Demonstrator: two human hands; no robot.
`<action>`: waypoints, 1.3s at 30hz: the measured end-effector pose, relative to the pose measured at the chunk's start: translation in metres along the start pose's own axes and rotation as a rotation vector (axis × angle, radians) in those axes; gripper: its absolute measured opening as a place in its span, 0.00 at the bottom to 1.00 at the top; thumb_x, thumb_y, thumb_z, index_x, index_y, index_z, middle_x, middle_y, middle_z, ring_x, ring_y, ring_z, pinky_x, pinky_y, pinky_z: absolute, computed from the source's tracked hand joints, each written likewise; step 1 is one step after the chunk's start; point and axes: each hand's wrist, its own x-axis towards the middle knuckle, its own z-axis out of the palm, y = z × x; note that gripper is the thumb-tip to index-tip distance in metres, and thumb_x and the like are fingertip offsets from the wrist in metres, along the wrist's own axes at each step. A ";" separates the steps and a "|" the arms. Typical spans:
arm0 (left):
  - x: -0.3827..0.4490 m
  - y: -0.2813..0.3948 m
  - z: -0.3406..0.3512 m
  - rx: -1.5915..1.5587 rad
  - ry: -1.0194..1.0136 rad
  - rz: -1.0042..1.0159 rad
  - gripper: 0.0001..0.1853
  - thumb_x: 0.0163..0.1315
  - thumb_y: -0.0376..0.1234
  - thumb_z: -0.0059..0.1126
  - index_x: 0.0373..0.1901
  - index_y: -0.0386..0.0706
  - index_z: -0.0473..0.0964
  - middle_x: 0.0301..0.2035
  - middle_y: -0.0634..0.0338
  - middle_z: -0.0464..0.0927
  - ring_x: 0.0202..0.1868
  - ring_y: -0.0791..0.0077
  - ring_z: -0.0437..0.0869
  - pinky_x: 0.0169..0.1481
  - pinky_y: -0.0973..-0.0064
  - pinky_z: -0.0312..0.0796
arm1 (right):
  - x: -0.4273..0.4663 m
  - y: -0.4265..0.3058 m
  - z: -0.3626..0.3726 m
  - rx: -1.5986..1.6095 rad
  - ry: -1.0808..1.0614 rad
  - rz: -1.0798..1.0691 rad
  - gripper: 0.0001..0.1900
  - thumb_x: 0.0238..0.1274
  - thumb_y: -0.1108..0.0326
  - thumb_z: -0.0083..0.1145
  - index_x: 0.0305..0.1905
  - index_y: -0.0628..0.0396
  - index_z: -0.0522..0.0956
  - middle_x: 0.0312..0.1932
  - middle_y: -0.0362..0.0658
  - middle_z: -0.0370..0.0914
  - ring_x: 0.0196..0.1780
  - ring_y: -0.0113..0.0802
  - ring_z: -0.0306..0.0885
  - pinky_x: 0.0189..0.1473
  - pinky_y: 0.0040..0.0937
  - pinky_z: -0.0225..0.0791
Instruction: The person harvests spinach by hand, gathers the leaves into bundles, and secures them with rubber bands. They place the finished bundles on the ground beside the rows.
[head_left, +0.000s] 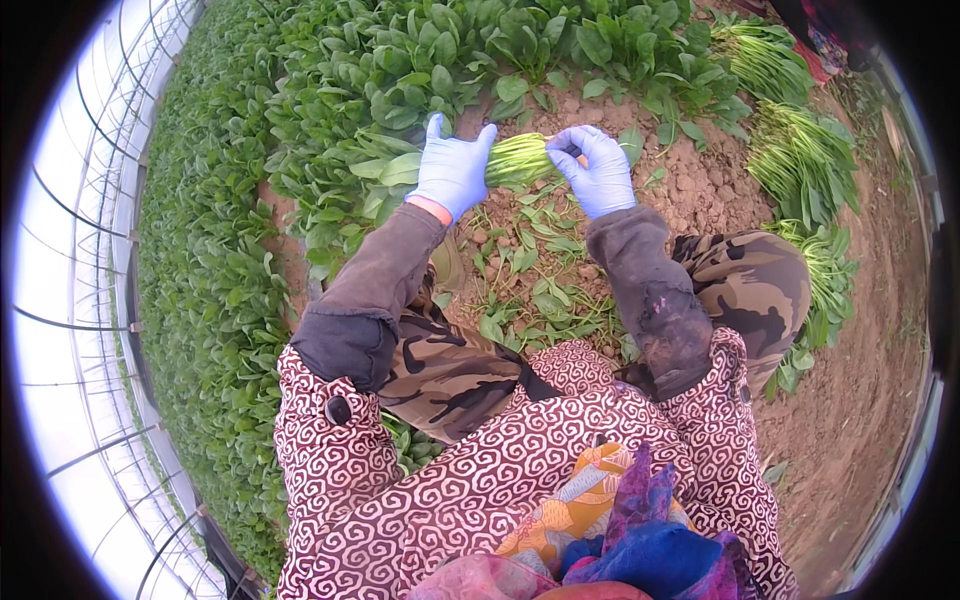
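Observation:
My left hand (454, 166), in a blue glove, is closed round a bunch of spinach (519, 159). The leaves point left and the pale green stems stick out to the right of the hand. At the stem ends is my right hand (592, 165), also gloved in blue, with its thumb and forefinger tips brought together. Whether these fingertips pinch a stem cannot be made out. Below the hands, loose leaves and stems (555, 296) are strewn over the brown soil between my knees.
Growing spinach (225, 247) fills the left and top. Bundles of picked spinach (802, 161) lie in a row on the right, beside a dirt path (862, 442). Part of another person (825, 37) shows at the top right. A hooped plastic greenhouse wall (82, 247) curves along the left.

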 end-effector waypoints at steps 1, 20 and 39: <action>0.000 0.000 -0.001 -0.023 -0.004 0.003 0.35 0.48 0.35 0.63 0.61 0.47 0.64 0.23 0.57 0.80 0.30 0.57 0.85 0.71 0.48 0.49 | 0.001 0.000 -0.001 -0.033 -0.004 -0.022 0.04 0.53 0.71 0.63 0.34 0.56 0.79 0.29 0.43 0.78 0.32 0.38 0.77 0.36 0.34 0.71; -0.002 0.004 -0.013 -0.153 -0.364 0.030 0.41 0.41 0.43 0.66 0.63 0.50 0.64 0.41 0.53 0.83 0.46 0.56 0.84 0.71 0.48 0.48 | 0.001 -0.005 -0.007 -0.464 -0.163 0.025 0.05 0.58 0.65 0.59 0.38 0.50 0.75 0.31 0.45 0.80 0.36 0.47 0.78 0.41 0.43 0.69; 0.001 -0.024 0.011 -0.486 -0.268 -0.075 0.44 0.39 0.47 0.67 0.63 0.49 0.65 0.44 0.51 0.82 0.51 0.56 0.81 0.68 0.55 0.54 | 0.003 0.044 -0.019 -0.466 -0.158 0.330 0.30 0.51 0.56 0.69 0.59 0.53 0.72 0.61 0.49 0.71 0.63 0.42 0.69 0.63 0.42 0.62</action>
